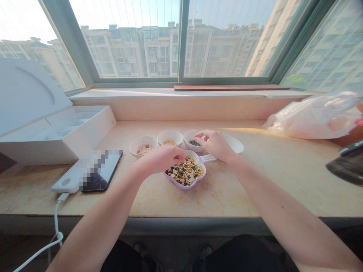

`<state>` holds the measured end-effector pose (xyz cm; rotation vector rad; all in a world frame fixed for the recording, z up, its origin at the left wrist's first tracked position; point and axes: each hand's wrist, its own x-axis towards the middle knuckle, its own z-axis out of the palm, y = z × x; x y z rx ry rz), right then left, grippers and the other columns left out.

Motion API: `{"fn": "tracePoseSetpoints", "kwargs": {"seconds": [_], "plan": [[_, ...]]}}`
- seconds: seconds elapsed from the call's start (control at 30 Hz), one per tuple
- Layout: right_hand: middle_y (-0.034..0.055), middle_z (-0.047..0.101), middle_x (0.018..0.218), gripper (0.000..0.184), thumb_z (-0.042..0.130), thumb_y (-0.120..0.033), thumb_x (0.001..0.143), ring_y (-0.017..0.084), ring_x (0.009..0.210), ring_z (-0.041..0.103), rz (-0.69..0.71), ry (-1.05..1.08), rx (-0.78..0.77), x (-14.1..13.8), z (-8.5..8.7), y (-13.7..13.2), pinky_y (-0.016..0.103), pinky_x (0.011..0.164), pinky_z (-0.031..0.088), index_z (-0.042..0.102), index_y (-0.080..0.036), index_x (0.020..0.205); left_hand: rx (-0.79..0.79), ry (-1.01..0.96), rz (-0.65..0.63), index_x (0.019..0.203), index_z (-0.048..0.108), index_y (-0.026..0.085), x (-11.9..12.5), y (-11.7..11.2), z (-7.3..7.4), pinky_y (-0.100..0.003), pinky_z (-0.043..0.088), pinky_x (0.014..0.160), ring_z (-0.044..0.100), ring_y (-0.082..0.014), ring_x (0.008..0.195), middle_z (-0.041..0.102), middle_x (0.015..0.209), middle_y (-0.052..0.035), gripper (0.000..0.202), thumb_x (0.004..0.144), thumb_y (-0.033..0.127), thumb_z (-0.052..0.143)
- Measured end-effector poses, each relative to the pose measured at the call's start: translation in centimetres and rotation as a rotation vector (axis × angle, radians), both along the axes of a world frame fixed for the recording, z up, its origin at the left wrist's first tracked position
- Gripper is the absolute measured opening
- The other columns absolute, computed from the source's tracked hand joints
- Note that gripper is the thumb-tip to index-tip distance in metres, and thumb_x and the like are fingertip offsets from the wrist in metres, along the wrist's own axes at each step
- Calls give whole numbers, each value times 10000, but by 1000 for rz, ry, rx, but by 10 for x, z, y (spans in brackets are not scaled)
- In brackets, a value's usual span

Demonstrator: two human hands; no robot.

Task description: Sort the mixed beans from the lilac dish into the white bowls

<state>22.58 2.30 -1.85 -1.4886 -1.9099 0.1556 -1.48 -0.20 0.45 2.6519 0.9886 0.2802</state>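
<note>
A purple-rimmed bowl of mixed yellow beans, black beans and pale pieces stands before me. Over its back left edge is my left hand, fingers curled down and pinched; whatever they hold is too small to make out. My right hand reaches to a small white bowl with black beans, its thumb and fingertips close together at the right rim. Left of that sit a white bowl of yellow grains and a white bowl of pale and reddish pieces. Another white dish lies partly behind my right hand.
On the left are an open white box, a phone and a white power bank with a cable. A plastic bag and a dark object stand at right. The window rises behind the counter.
</note>
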Motion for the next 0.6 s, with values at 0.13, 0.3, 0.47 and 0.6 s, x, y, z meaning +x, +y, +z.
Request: {"fn": "tracePoseSetpoints", "kwargs": {"seconds": [0.13,0.3,0.47,0.6], "plan": [[77,800,942,188,663,-305,891,194,743,656,77,149,-103,-5,6,-6,356,761,526,809,-196,938,62,-204,77,881,731,193,2,3,3,-257,472,812,660,-139,836,753,897,-2,184,927,117,570],[19,694,678,330,689,-437,881,117,527,510,351,448,-429,-12,13,-18,274,530,422,797,-162,1027,160,-442,163,912,733,197,6,6,-1,-288,501,873,670,-148,886,760,952,-12,133,945,150,613],[-26,565,557,489,701,-640,855,81,467,405,519,555,-661,-19,15,-26,249,467,320,765,-155,846,209,-519,129,880,729,193,10,9,-7,-282,504,853,672,-141,870,750,900,-11,100,940,167,654],[-35,546,589,499,772,-664,778,77,492,394,537,623,-708,-22,13,-27,234,447,291,731,-168,808,184,-527,121,858,722,193,10,5,-6,-276,511,832,665,-133,829,736,859,-2,97,913,133,669]]}}
